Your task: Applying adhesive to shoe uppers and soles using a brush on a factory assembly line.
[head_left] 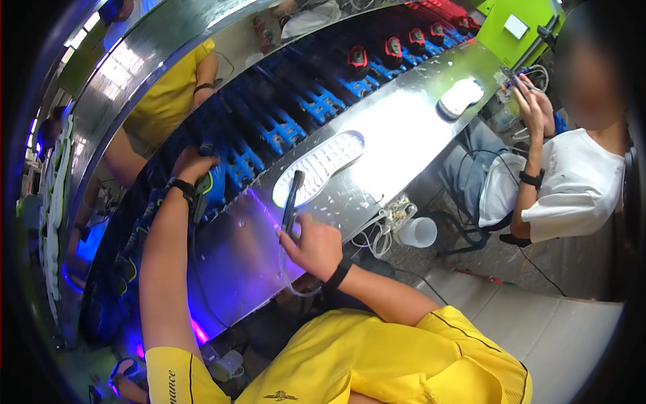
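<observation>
My left hand reaches over the rack at the left, its fingers closed on a dark blue shoe upper. The lower part of that shoe is partly hidden behind my wrist. In my right hand is a slim black brush-like tool, held upright; a thin clear tube hangs below the hand. The tool's upper end overlaps the near end of a white shoe sole, and I cannot tell whether they touch. That sole lies tread-patterned side up on the metal bench.
Blue racks run along the far side, with several red-lit shoes farther along. Another white sole lies on the bench near a seated co-worker. A white cup and tangled tubes stand by the bench edge.
</observation>
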Demonstrator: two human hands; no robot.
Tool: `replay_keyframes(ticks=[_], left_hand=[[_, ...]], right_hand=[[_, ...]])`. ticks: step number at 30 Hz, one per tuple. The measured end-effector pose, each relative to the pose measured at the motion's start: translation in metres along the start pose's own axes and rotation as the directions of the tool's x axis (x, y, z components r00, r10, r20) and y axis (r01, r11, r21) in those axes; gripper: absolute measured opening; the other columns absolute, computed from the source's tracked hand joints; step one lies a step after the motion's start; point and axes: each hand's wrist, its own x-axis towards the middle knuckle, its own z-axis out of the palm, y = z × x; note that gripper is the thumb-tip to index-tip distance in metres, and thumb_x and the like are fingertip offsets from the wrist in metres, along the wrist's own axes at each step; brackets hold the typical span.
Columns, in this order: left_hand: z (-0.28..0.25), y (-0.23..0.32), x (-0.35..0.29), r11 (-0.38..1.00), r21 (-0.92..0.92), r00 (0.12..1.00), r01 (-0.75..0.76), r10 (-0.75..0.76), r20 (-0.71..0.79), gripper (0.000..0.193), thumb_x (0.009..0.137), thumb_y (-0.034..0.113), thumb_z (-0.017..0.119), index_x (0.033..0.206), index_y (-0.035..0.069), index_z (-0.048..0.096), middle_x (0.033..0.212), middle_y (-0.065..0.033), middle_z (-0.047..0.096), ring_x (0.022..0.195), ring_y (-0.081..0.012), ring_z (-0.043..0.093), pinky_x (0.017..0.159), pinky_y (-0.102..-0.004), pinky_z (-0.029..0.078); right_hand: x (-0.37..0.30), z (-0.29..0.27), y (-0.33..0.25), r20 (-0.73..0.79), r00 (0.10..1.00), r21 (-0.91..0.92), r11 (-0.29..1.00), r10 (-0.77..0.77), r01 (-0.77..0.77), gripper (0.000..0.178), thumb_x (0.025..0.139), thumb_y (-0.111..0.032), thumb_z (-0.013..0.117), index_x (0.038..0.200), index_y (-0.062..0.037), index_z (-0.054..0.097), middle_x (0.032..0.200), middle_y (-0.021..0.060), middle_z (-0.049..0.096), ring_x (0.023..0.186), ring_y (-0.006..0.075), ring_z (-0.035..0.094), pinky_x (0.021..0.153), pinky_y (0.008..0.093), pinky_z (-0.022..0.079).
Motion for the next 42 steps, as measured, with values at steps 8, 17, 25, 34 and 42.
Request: replay_keyframes(ticks=[8,17,25,34,42], left_hand=[[-0.030,-0.037,-0.112,0.006,-0.966,0.961,0.260,0.100,0.259,0.028,0.093,0.021,0.083,0.115,0.004,0.076,0.107,-0.0076,0.079,0.094,-0.0201,0.077,0.087,-0.0393,0.063],[-0.014,-0.076,-0.321,-0.466,-0.872,0.989,0.149,0.063,0.135,0.048,0.099,0.031,0.077,0.136,0.003,0.065,0.122,-0.0107,0.077,0.112,-0.0250,0.074,0.102,-0.0437,0.058],[-0.055,-0.065,-0.385,0.280,-0.903,0.935,-0.325,-0.046,-0.351,0.069,0.078,0.022,0.094,0.135,0.001,0.062,0.119,-0.0099,0.074,0.105,-0.0205,0.073,0.095,-0.0362,0.058],[-0.031,-0.075,-0.389,0.671,-0.528,0.770,-0.520,0.101,-0.630,0.075,0.069,0.013,0.097,0.134,0.001,0.062,0.123,-0.0127,0.073,0.112,-0.0226,0.073,0.100,-0.0396,0.058],[0.025,-0.080,-0.415,0.722,-0.486,0.782,-0.493,0.122,-0.612,0.078,0.065,0.014,0.094,0.136,0.005,0.062,0.136,-0.0151,0.068,0.128,-0.0319,0.066,0.121,-0.0500,0.041]], right_hand=[[0.020,0.018,0.012,-0.010,0.999,0.001,0.999,0.034,-0.034,0.031,0.091,-0.034,0.073,0.095,-0.0027,0.071,0.080,0.0196,0.073,0.079,0.0429,0.073,0.072,0.0544,0.057],[0.029,0.014,0.037,0.329,0.929,0.903,0.230,0.171,-0.362,0.021,0.107,-0.027,0.057,0.094,-0.0109,0.059,0.068,-0.0039,0.050,0.048,0.0048,0.040,0.043,0.0230,0.029],[-0.019,-0.049,-0.021,0.169,0.978,0.847,0.525,-0.125,-0.079,0.023,0.111,-0.020,0.061,0.124,-0.0020,0.068,0.079,-0.0020,0.061,0.065,0.0050,0.050,0.058,0.0220,0.040],[-0.057,-0.065,-0.028,0.071,0.962,0.575,0.799,-0.262,0.176,0.034,0.105,-0.012,0.071,0.133,0.0074,0.066,0.105,0.0105,0.076,0.094,0.0124,0.066,0.085,0.0286,0.053],[-0.071,-0.047,-0.037,0.414,0.904,0.613,0.767,-0.108,-0.189,0.025,0.106,-0.020,0.071,0.114,0.0023,0.077,0.079,-0.0012,0.068,0.071,0.0054,0.055,0.066,0.0238,0.044]])
